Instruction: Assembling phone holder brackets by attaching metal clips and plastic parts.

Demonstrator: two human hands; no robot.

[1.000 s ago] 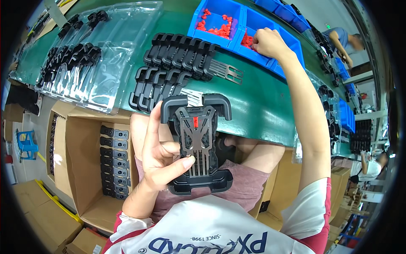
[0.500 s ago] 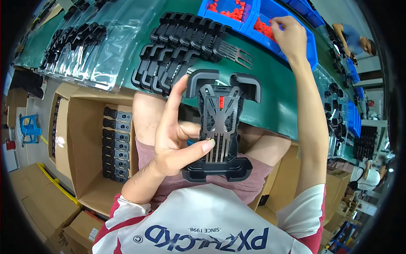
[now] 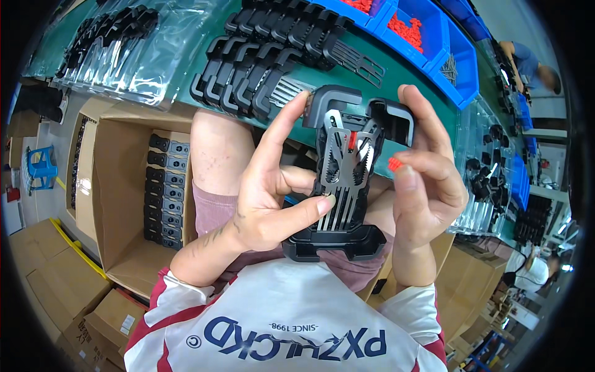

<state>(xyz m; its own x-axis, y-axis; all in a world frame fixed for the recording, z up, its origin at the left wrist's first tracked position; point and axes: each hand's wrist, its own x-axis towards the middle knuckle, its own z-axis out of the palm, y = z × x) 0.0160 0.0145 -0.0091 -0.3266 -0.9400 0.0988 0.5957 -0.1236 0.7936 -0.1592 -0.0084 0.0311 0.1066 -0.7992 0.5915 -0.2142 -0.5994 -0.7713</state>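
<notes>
While left hand [image 3: 266, 198] clamps holder [image 3: 344, 186] firmly, keep red clip [image 3: 395, 164] pinched in right hand [image 3: 424, 186], press squarely just beside grip.

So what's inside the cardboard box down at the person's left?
The open cardboard box holds black bracket parts with grey faces, stacked in a column against its right wall. The floor nearer the camera shows bare cardboard. Anything under the stack, or behind the left forearm, is covered.

A green workbench [image 3: 396, 74] carries rows of black plastic brackets [image 3: 260, 59] and clear plastic bags [image 3: 124, 49] of black parts. Blue bins [image 3: 434, 37] holding small red pieces [image 3: 406, 28] sit along its far side.
</notes>
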